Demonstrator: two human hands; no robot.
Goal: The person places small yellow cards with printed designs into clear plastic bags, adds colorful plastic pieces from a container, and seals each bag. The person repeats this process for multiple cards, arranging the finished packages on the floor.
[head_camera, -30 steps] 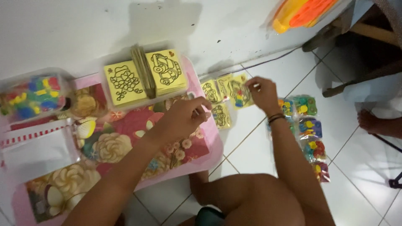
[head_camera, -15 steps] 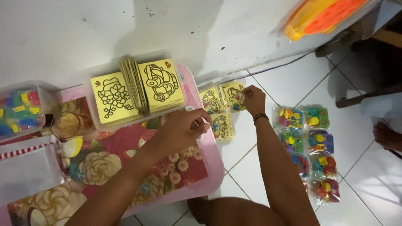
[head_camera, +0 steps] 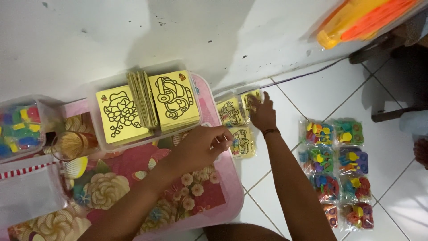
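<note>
My left hand (head_camera: 200, 145) hovers over the pink floral table (head_camera: 223, 209) near its right edge. Its fingers are pinched together beside a clear packet with a yellow car picture (head_camera: 243, 142); whether it grips the packet's edge is unclear. My right hand (head_camera: 263, 114) reaches across the white floor tiles, fingers stretched flat onto another yellow picture packet (head_camera: 250, 99) by the wall. A third such packet (head_camera: 228, 111) lies between them. On the table, a clear tub (head_camera: 103, 143) holds stacks of yellow cards with line drawings, a flower card (head_camera: 119, 114) and a car card (head_camera: 174, 99).
Two columns of bagged colourful toy pieces (head_camera: 339, 165) lie on the tiles to the right. A clear box of coloured pieces (head_camera: 20, 129) and a small jar (head_camera: 71, 143) stand at the table's left. A cable (head_camera: 312, 71) runs along the wall. An orange-yellow plastic item (head_camera: 356, 20) sits at the top right.
My right hand has slid along the floor with the packet to the wall and flattened onto it. My left hand has stayed pinched at the table's edge. The view has shifted slightly.
</note>
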